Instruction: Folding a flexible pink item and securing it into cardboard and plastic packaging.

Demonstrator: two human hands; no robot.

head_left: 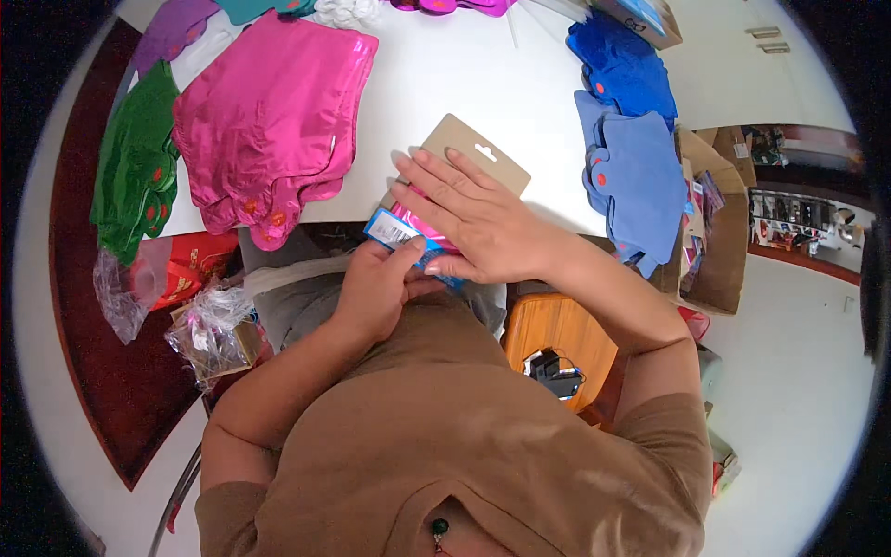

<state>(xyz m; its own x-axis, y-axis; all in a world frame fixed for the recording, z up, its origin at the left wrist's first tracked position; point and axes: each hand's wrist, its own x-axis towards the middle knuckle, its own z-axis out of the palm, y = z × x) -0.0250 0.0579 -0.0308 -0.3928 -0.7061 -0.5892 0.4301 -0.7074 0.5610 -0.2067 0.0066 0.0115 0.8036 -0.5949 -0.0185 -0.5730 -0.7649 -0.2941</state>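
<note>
We are looking down at a white table [464, 84] and at our two hands, which are meeting at its near edge. Our right hand [473, 218] is lying flat, with the fingers stretched and spread, and it is pressing down on a small packet [408, 227]; this packet is showing pink foil and a blue strip with a white label at its near end. Our left hand [376, 288] is coming from below and is pinching the near end of the same packet, the thumb on top beside the label, so this hand is grasping the packet while the right one is only pressing on it, not closing around it. Under the packet a brown card with a hanging slot [478, 153] is lying on the table, and its far corner is sticking out beyond our right fingers. To the left a pile of shiny pink foil pieces [274, 111] is lying, and next to it a green pile [139, 158]. To the right, blue piles [631, 139] are resting beside an open cardboard box [719, 241].
</note>
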